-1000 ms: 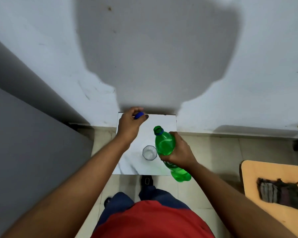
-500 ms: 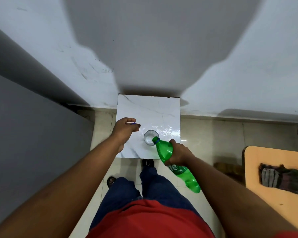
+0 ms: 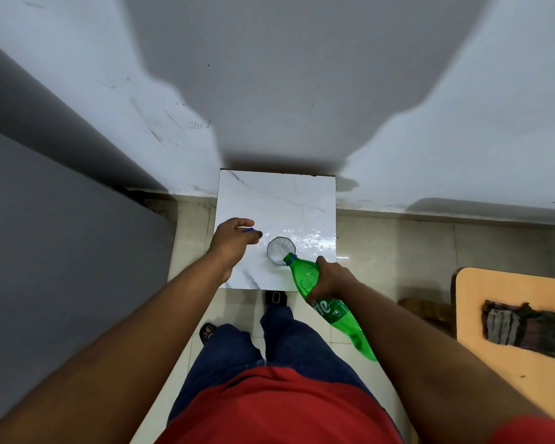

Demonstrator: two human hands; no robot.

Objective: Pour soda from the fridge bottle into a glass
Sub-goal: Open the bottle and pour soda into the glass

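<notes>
A clear glass stands on a small white marble-topped table, near its front edge. My right hand grips a green soda bottle around its middle. The bottle is uncapped and tilted steeply, its blue-ringed mouth resting over the glass rim on the near right side. My left hand hovers over the table just left of the glass, fingers pinched on the blue bottle cap.
The table stands against a white wall. A grey surface fills the left side. To the right is a wooden table with a dark folded cloth. Tiled floor, my legs and sandalled feet lie below.
The bottle went from nearly upright to tilted with its mouth at the glass rim. My left hand with the cap came down from the table's far edge to beside the glass.
</notes>
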